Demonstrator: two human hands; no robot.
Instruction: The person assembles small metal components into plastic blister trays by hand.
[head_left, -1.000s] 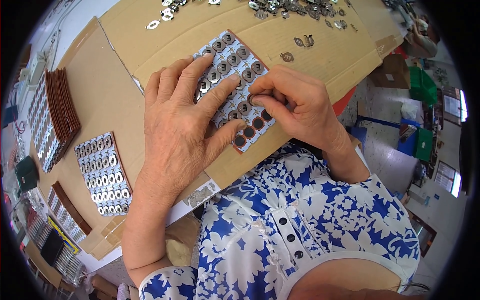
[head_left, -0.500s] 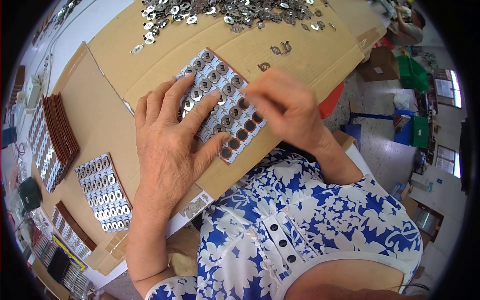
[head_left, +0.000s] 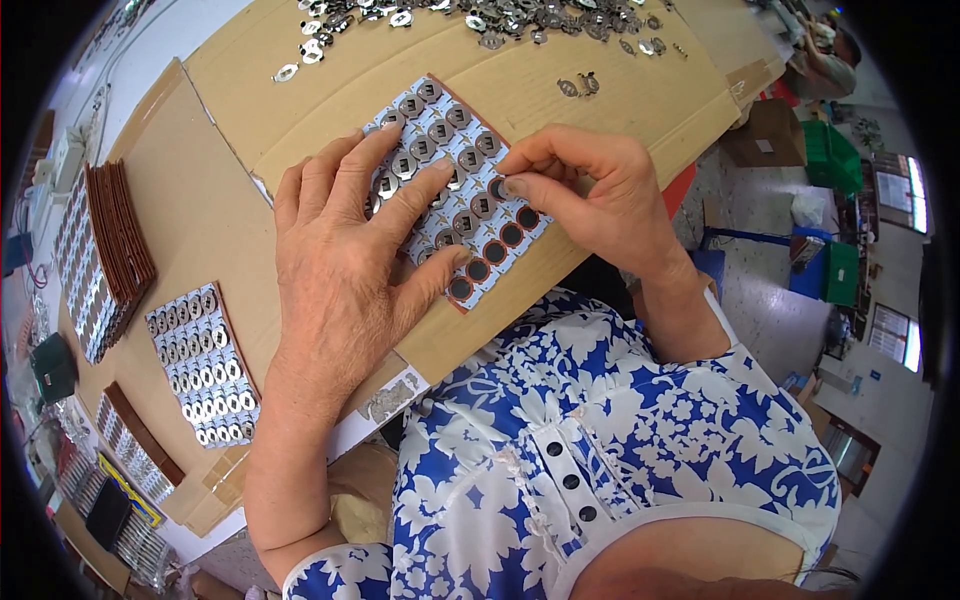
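A light-blue circuit panel [head_left: 462, 222] with a brown edge lies tilted on the cardboard, most of its round spots covered by small silver metal clips [head_left: 441, 131]. Along its near side runs a row of bare dark round spots [head_left: 494, 251]. My left hand [head_left: 340, 250] rests spread over the panel's left part, fingers apart, pressing on it and hiding some clips. At the panel's right edge my right hand [head_left: 600, 190] is closed, thumb and forefinger pinched together beside a dark spot. Whatever is between those fingertips is hidden.
A heap of loose metal clips [head_left: 540, 18] covers the far side, with two strays [head_left: 578, 85] nearer. To the left are a stack of panels [head_left: 105, 255], a filled panel [head_left: 203, 365] and another small stack [head_left: 138, 440]. Another person [head_left: 825, 65] is at far right.
My right hand has moved slightly and come into a pinch at the panel's right edge. One loose clip near it on the cardboard is out of sight. My left hand keeps its place on the panel.
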